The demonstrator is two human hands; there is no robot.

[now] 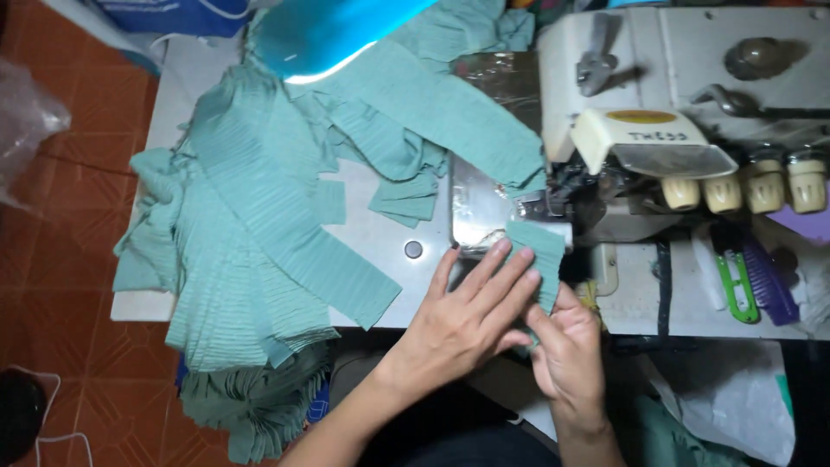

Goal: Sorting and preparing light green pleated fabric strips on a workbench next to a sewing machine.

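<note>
Green fabric strip (538,252) held by left hand (467,316) and right hand (566,350).

A heap of green pleated strips (259,199) is lying across the white tabletop (380,233) and spilling over its near edge. Green thread snips (736,281) and a purple comb (769,281) are resting side by side at the right, above the red tiled floor (60,216).

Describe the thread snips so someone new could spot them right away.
Start at the cream sewing machine at the right of the table. Just below its row of knobs, the thread snips lie beside a purple comb. Their bright green handle sets them apart.
</note>
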